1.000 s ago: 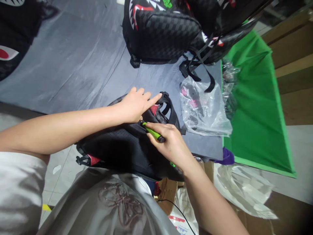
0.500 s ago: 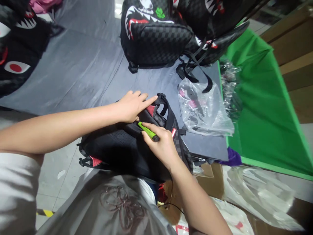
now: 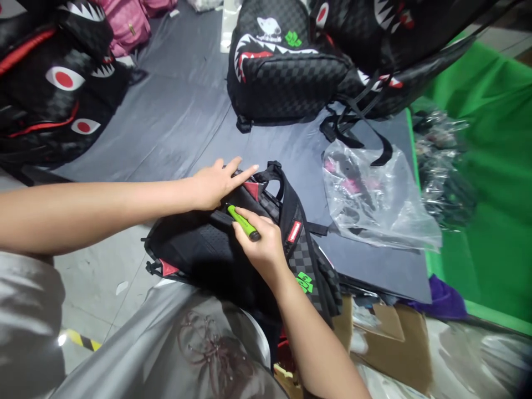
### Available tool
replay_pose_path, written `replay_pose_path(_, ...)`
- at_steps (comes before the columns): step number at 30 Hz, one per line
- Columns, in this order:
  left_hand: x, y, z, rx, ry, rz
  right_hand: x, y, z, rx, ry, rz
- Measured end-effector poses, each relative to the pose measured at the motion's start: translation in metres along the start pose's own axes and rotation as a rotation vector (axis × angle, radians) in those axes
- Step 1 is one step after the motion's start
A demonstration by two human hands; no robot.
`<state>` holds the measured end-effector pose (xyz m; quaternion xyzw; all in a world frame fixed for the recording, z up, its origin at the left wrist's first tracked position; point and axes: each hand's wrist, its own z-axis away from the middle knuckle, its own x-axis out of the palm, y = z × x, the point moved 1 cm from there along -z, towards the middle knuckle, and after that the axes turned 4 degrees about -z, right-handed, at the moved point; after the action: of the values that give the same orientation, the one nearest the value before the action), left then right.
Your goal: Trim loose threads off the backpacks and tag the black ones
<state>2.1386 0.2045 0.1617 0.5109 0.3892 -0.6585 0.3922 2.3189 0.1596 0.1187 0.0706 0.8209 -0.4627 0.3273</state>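
Note:
A black backpack (image 3: 195,244) with a checkered side rests against my body at the table's near edge. My left hand (image 3: 214,183) lies across its upper part with the fingers spread, beside a red triangular patch (image 3: 251,190); the thumb is partly hidden. In my right hand (image 3: 264,238) is a green marker (image 3: 243,223), its dark tip pointing at the black fabric just below my left hand. Whether the tip touches the fabric, I cannot tell. Near my right wrist, a shoulder strap carries a red label (image 3: 293,231), and green printed notes (image 3: 305,282) show on the checkered side.
Checkered shark-mouth backpacks (image 3: 301,83) stand at the back of the grey table (image 3: 174,105); more bags (image 3: 62,105) lie left, with a pink one (image 3: 128,25) behind. A clear plastic bag (image 3: 374,194) is to the right, before a green cloth (image 3: 499,183). Cardboard (image 3: 394,349) sits below.
The marker tip and my left hand have shifted slightly left along the backpack. The camera view has turned, so the table things appear farther right.

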Motion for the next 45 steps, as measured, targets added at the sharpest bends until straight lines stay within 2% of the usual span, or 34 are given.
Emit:
replay_pose_path(6, -0.001, -0.020, 0.003, 0.118, -0.040, 0.075, -0.002, 0.003, -0.001, -0.016, -0.014, 0.015)
replay_pose_path(9, -0.003, -0.021, 0.009, 0.007, -0.067, 0.107, 0.000, 0.002, -0.003, -0.026, -0.025, 0.045)
replay_pose_path(12, -0.007, -0.020, 0.012, -0.177, -0.195, 0.160, 0.001, -0.002, -0.004, -0.028, -0.044, 0.060)
replay_pose_path(14, -0.010, -0.021, 0.013, -0.202, -0.285, 0.192, 0.002, -0.005, -0.005, -0.028, -0.053, 0.057)
replay_pose_path(16, -0.012, -0.022, 0.011, -0.167, -0.325, 0.206, 0.003, -0.007, -0.006, -0.029, -0.068, 0.054)
replay_pose_path(20, -0.011, -0.027, 0.008, -0.111, -0.305, 0.216, 0.009, -0.009, -0.014, -0.024, -0.124, 0.026)
replay_pose_path(27, -0.007, -0.032, 0.003, -0.075, -0.293, 0.252, 0.023, -0.010, -0.024, 0.005, -0.097, -0.080)
replay_pose_path(40, -0.004, -0.039, -0.004, -0.036, -0.250, 0.280, 0.024, -0.018, -0.023, -0.001, -0.020, 0.037)
replay_pose_path(45, -0.005, -0.038, -0.003, -0.049, -0.274, 0.308, 0.022, -0.017, -0.020, 0.001, -0.017, 0.109)
